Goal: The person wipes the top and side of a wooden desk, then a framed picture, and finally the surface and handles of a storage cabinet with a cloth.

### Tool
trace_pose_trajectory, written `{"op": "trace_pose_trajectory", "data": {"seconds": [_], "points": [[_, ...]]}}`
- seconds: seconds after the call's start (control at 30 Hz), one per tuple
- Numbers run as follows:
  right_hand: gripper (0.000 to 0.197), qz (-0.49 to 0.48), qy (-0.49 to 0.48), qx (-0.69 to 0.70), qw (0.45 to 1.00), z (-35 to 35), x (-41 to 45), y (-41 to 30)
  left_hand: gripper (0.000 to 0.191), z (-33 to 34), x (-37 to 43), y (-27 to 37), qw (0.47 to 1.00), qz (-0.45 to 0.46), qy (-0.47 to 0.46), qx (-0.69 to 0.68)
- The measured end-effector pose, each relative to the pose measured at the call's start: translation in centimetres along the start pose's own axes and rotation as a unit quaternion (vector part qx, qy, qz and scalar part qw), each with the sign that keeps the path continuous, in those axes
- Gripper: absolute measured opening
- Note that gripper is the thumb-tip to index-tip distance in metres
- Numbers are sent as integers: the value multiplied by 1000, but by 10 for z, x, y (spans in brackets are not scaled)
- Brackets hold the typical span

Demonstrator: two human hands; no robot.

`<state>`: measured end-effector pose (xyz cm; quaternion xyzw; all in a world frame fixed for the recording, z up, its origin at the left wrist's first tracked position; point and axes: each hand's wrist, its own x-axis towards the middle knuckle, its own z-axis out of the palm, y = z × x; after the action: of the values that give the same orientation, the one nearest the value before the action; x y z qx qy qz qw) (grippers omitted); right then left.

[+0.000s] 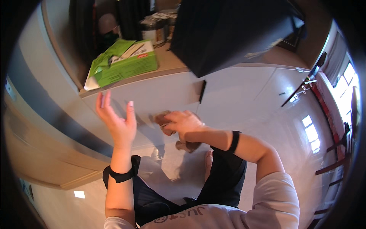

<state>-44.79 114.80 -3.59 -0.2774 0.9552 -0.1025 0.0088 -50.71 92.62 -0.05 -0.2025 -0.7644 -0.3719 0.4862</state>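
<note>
My right hand point(186, 124) grips a crumpled brown cloth point(163, 121) in front of the pale cabinet front; part of the cloth hangs below the wrist. Raised at the left, my left hand point(118, 120) has its fingers apart and holds nothing. Just above its fingertips, a green and white package point(128, 67) lies at the edge of the wooden cabinet top point(168, 61). A large dark panel or box point(223, 37) juts over the cabinet's edge, above my right hand; what it is exactly I cannot tell.
Jars point(154, 33) stand behind the green package. A light wooden door or panel point(51, 154) is at the left. Dark wooden chair legs point(333, 167) show at the far right, near a bright window point(347, 77). Below is a glossy floor point(274, 177).
</note>
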Motion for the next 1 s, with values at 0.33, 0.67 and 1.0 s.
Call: {"op": "trace_pose_trajectory", "data": {"seconds": [0.33,0.67,1.0], "points": [[41,244,362,284,854,-101,-141,87,123,128,74,168,965,-27,-184,-186],[88,276,495,219,794,-134,-171,102,87,208,79,241,976,55,-165,-135],[82,420,510,68,748,-230,-167,269,55,318,124,302,911,-62,-375,-161]]}}
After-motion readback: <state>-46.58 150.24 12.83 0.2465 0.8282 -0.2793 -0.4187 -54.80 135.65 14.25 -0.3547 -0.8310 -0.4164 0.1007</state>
